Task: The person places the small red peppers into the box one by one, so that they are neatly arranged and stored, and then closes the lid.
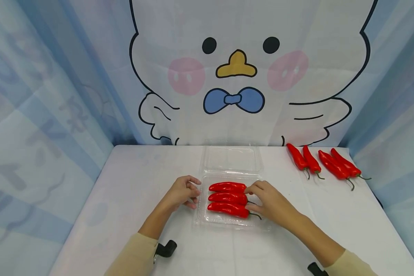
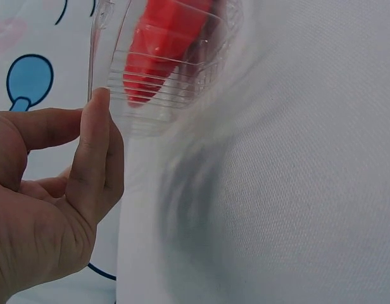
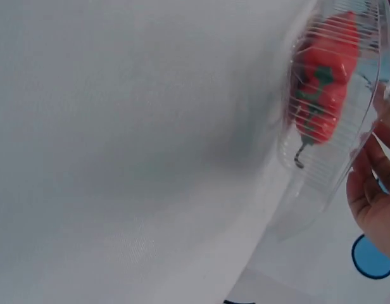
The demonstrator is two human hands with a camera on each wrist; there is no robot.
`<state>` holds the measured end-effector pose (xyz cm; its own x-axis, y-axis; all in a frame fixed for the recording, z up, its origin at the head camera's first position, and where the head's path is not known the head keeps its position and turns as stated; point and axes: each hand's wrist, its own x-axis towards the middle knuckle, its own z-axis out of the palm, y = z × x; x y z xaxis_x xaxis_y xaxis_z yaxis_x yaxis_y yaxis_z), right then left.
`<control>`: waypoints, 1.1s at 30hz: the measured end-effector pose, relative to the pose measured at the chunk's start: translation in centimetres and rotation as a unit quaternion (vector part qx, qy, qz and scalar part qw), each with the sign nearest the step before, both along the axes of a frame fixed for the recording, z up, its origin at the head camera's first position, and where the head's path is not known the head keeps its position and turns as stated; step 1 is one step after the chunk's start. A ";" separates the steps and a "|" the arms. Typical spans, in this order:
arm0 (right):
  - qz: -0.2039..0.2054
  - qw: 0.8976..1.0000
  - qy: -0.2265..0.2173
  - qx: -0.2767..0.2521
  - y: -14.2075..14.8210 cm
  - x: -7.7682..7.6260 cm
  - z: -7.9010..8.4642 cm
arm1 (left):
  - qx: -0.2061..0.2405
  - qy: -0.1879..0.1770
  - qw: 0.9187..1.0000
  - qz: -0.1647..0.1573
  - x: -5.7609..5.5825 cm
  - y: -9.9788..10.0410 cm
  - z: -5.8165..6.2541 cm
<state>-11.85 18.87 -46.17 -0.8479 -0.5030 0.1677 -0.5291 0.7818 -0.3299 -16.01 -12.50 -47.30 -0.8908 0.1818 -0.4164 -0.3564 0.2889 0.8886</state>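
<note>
**Part-way along: three in, four out**

Three glossy red peppers with dark stems (image 1: pixel 227 197) lie side by side in the clear plastic box (image 1: pixel 212 219), tips toward its left edge. Its clear hinged lid (image 1: pixel 232 159) is laid back toward the far edge of the white table (image 1: pixel 179 257). Four loose red peppers (image 1: pixel 334 165) lie near the table's far right corner.

The right hand (image 1: pixel 270 201) is over the box's right edge, thumb and fingers parted around the stem ends, no pepper plainly gripped. The left hand (image 1: pixel 183 193) bends its fingers at the left edge; whether they pinch the rim, I cannot tell.

The step looks like straightening the row. The next move probably calls for a light touch, keeping the stems inside the rim.
</note>
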 end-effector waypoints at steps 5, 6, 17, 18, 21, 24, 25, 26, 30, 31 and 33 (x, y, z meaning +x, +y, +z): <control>-0.013 1.000 0.012 -0.023 1.5 -0.2 0.2 | -0.003 0.000 1.000 0.000 0.1 0.0 0.1; -0.015 0.999 0.017 -0.028 1.9 -0.3 0.2 | -0.004 -0.001 1.000 0.000 0.1 0.0 0.1; -0.070 0.996 0.021 -0.051 5.7 -1.0 0.5 | -0.011 0.003 1.000 0.003 0.1 0.0 0.0; -0.076 0.996 0.018 -0.053 6.0 -1.1 0.6 | -0.011 0.003 1.000 0.004 0.1 0.0 0.0; -0.096 0.994 0.013 -0.056 6.8 -1.4 0.8 | -0.009 0.002 1.000 0.004 0.1 0.0 0.1; -0.116 0.992 0.008 -0.053 7.7 -1.9 0.9 | -0.012 0.002 1.000 0.004 0.1 0.0 0.0; -0.123 0.991 0.007 -0.052 8.0 -2.1 0.9 | -0.013 0.002 1.000 0.003 0.0 0.1 0.0; -0.128 0.990 0.004 -0.052 8.2 -2.3 0.9 | -0.015 0.002 1.000 0.003 0.0 0.1 0.0; -0.149 0.988 -0.011 -0.046 9.3 -3.4 0.8 | -0.017 0.001 1.000 0.002 -0.1 0.1 -0.1; -0.155 0.987 -0.016 -0.044 9.5 -3.7 0.8 | -0.016 -0.001 1.000 0.003 -0.1 0.1 -0.1; -0.165 0.985 -0.026 -0.040 9.9 -4.3 0.8 | -0.015 -0.002 1.000 0.004 -0.1 0.0 -0.1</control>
